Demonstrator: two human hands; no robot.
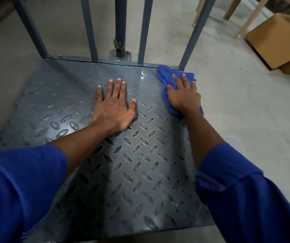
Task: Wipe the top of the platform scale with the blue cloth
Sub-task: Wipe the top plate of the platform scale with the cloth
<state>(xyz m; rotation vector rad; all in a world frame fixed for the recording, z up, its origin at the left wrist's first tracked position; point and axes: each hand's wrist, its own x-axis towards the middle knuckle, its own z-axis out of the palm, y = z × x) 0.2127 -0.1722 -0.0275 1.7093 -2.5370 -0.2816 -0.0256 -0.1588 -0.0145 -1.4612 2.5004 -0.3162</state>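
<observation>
Two hands of mine are down on the grey metal scale plate with the bumpy diamond pattern (140,163). My left hand (113,104) lies flat near the middle, fingers straight, holding nothing. My right hand (182,95) presses flat on the soft blue cloth (163,74), fingers spread out and not curled round it.

The cloth is bunched up at the far right corner of the plate, just beside the last grey-blue upright bar (191,37).

I think a few things could go wrong. The cloth sits right at the edge, so a push to the right could drop it onto the dusty concrete floor (246,102). I only press on it, so it could slide out from under my palm or catch on the bumps. My left hand covers a patch, so I might miss that spot. The near part looks dull, so I guess most of the wiping is not done.
</observation>
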